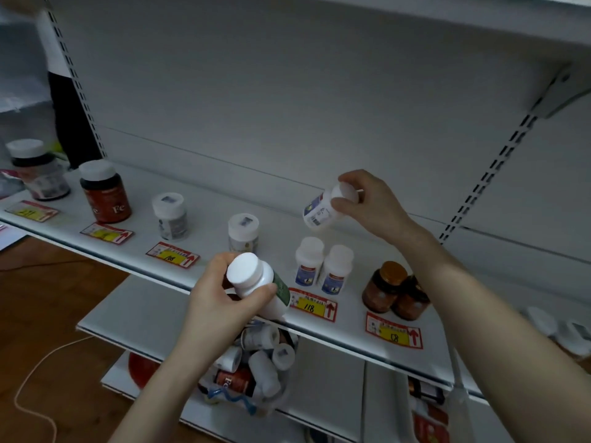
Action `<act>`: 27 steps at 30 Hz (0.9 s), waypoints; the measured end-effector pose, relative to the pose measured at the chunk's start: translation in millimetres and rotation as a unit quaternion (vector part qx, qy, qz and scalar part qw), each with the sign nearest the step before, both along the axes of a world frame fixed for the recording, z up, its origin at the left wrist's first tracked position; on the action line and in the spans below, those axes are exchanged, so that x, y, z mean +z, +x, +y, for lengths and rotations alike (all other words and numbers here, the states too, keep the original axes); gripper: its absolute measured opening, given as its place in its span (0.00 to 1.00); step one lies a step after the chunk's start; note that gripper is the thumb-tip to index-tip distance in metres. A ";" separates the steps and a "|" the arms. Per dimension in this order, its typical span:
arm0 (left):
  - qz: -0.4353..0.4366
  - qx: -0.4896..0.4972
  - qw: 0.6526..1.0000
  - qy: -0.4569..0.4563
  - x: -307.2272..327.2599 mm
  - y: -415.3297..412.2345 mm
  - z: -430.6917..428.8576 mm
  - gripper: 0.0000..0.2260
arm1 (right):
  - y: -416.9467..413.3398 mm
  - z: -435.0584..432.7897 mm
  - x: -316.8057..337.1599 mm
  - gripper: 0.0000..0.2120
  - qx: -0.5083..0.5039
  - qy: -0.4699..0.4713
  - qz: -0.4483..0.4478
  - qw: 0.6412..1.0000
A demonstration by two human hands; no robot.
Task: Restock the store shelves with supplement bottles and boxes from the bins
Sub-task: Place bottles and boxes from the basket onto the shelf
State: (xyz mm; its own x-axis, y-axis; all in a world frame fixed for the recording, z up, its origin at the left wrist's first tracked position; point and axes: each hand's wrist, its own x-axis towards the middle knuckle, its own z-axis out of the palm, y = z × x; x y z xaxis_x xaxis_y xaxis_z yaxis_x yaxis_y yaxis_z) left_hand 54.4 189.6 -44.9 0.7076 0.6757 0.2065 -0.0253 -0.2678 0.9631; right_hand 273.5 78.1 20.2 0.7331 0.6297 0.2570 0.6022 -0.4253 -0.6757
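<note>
Supplement bottles stand spaced along the front edge of the white shelf (224,199), each behind its own red and yellow price tag. From the head camera, my right hand (367,206) pinches a white bottle with a blue label (319,212) by its cap, thumb on one side and fingers on the other. The bottle hangs tilted, clear of the shelf surface, above and behind two matching white bottles (308,262) that stand upright and touching each other near the front edge, just behind the tag marked 118 (315,305). Two amber bottles (383,286) stand close together just beside them towards the right end.

My left hand (220,298) grips a white bottle with a green label (256,282) round its neck and shoulder, tilted with the cap towards me, in front of the shelf's front edge. Below it, on the lower shelf, a clear bin (271,407) holds a jumble of more bottles lying on their sides.

Towards the left end stand two small white-capped bottles (171,215), well apart, then a red-brown bottle marked Fe (105,193) and a dark bottle (38,171).
</note>
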 end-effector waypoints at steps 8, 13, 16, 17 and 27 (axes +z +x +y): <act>0.015 0.001 1.000 0.002 -2.3 14.3 8.7 0.16 | 35.4 13.2 1.3 0.19 0.059 -0.203 -0.043 0.976; 0.034 -0.028 0.999 0.013 0.8 19.7 22.8 0.16 | 42.2 24.3 -6.7 0.16 0.059 -0.255 -0.020 0.965; 0.046 -0.041 0.998 0.016 3.3 20.7 32.2 0.15 | 45.7 29.5 -12.0 0.17 0.062 -0.287 -0.004 0.956; 0.047 -0.045 0.998 0.016 4.0 21.0 34.2 0.16 | 46.1 31.3 -12.7 0.18 0.064 -0.297 -0.001 0.953; 0.061 -0.057 0.996 0.014 1.3 22.0 48.2 0.17 | 41.9 49.0 -23.7 0.24 0.066 -0.373 -0.019 0.925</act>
State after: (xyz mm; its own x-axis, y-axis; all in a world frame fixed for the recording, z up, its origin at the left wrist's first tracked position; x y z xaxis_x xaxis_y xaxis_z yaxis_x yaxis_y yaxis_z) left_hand 76.4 237.9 -43.5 0.8002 0.5848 0.1328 0.0592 -0.2973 0.9529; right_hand 315.4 127.1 -3.5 0.6368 0.7254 -0.2612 0.6992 -0.6861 -0.2008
